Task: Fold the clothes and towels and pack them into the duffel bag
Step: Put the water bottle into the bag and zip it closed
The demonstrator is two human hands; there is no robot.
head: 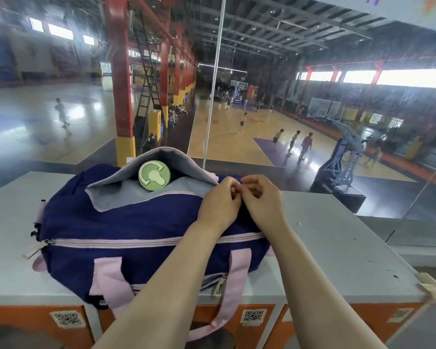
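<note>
1. The grey locker top (337, 235) carries the navy duffel bag (126, 222), which lies at 9 o'clock from the hands.
2. The bag's grey flap (161, 157) is open at 12 o'clock, showing a green round lid (154, 175).
3. The left hand (218, 201) and right hand (261, 197) touch, fingers curled, pinching something small at the bag's right end; I cannot tell what.

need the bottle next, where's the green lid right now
In the head view the green lid pokes out of the bag's open top, under the grey flap, left of both hands.
</note>
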